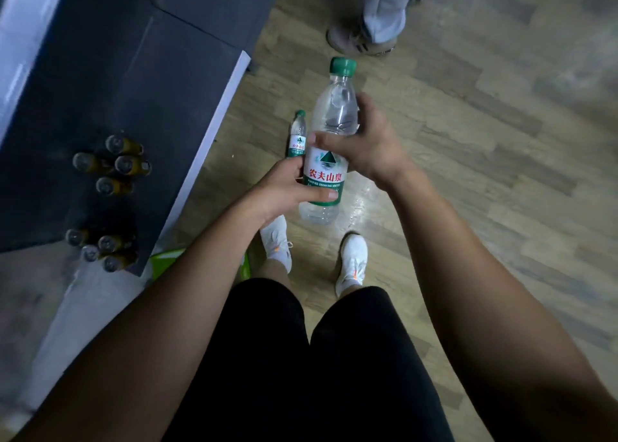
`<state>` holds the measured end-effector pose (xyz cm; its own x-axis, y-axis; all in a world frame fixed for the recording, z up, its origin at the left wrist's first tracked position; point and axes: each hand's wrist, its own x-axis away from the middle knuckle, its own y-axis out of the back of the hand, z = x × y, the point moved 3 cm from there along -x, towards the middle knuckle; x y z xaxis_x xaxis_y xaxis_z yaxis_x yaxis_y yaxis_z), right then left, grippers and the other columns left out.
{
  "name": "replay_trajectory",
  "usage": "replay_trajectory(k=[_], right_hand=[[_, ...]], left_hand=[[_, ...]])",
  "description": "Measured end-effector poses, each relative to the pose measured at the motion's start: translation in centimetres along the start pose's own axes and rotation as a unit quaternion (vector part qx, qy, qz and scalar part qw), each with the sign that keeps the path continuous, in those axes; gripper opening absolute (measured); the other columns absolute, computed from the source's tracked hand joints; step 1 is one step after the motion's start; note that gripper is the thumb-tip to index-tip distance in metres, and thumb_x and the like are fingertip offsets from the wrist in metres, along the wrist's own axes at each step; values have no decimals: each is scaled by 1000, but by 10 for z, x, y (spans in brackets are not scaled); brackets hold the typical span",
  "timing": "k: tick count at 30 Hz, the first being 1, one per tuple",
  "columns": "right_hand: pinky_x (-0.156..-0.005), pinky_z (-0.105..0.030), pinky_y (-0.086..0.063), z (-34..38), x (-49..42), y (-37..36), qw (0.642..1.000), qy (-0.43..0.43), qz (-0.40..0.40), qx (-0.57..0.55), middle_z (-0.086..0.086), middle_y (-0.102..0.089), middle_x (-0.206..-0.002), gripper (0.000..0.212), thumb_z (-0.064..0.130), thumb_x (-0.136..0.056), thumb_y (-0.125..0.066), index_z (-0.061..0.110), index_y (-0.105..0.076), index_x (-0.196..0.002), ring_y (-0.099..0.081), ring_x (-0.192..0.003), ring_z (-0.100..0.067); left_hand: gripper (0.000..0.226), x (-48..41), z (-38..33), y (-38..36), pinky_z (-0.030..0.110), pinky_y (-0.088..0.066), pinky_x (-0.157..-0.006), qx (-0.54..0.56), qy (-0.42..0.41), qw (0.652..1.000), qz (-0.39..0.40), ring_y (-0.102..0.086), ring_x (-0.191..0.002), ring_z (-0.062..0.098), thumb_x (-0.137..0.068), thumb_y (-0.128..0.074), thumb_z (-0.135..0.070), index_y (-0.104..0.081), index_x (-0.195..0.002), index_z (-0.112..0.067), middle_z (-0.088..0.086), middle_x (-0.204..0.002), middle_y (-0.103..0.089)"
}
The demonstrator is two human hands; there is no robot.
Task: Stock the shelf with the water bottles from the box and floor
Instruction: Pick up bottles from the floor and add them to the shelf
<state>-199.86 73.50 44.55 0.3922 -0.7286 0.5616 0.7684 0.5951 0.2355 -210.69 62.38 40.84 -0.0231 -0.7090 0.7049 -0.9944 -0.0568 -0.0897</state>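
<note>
Both hands gripped one green-capped water bottle [329,160], its cap pointing away from the person. The left hand [284,190] curled round the lower label, and the right hand [364,144] wrapped round the clear shoulder above it. A second water bottle [297,135] sat on the wooden floor [468,140] just beyond the left hand. Left of the hands, a dark shelf [117,90] held amber bottles [113,167].

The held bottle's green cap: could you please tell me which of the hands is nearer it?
Right. The right hand grips the bottle's clear body below the cap; the left hand holds the labelled part, farther down.
</note>
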Motion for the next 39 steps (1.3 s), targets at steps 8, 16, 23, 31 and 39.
replay_trajectory(k=[8, 16, 23, 31, 39], right_hand=[[-84, -38, -55, 101, 48, 30, 987, 132, -21, 84, 4, -66, -103, 64, 33, -65, -86, 20, -48, -115, -65, -93, -13], [-85, -40, -56, 223, 114, 24, 950, 281, 24, 131, 1, -63, -117, 72, 36, -68, -84, 20, -46, -127, -63, -101, -17], [-85, -36, -55, 300, 173, -25, 918, 364, 89, 133, 5, -64, -111, 69, 30, -67, -86, 22, -48, -125, -62, -99, -13], [-74, -11, -46, 384, 236, -105, 877, 453, 124, 100, 12, -59, -110, 74, 24, -69, -86, 22, -46, -130, -56, -98, -5], [-84, -25, -47, 457, 285, -169, 833, 542, 67, 89, 0, -63, -120, 72, 27, -68, -87, 17, -48, -127, -58, -110, -17]], left_hand=[[60, 72, -65, -34, 41, -55, -89, -94, -115, 955, -258, -66, -98, 5, -59, -82, -43, -54, -111, -32, -13, -104, -69], [55, 153, -136, -40, 38, -56, -78, -67, -171, 854, -487, -65, -92, 15, -62, -84, -39, -59, -107, -20, -4, -101, -68], [52, 234, -171, -4, 30, -47, -64, -62, -170, 784, -594, -65, -88, 21, -63, -82, -47, -62, -102, -21, -1, -96, -71], [45, 333, -196, 72, 42, -54, -70, -40, -215, 711, -668, -65, -89, 29, -65, -80, -42, -61, -97, -17, 4, -91, -71], [43, 416, -225, 144, 39, -53, -69, -37, -265, 654, -708, -66, -87, 27, -66, -79, -39, -61, -98, -19, 1, -92, -71]])
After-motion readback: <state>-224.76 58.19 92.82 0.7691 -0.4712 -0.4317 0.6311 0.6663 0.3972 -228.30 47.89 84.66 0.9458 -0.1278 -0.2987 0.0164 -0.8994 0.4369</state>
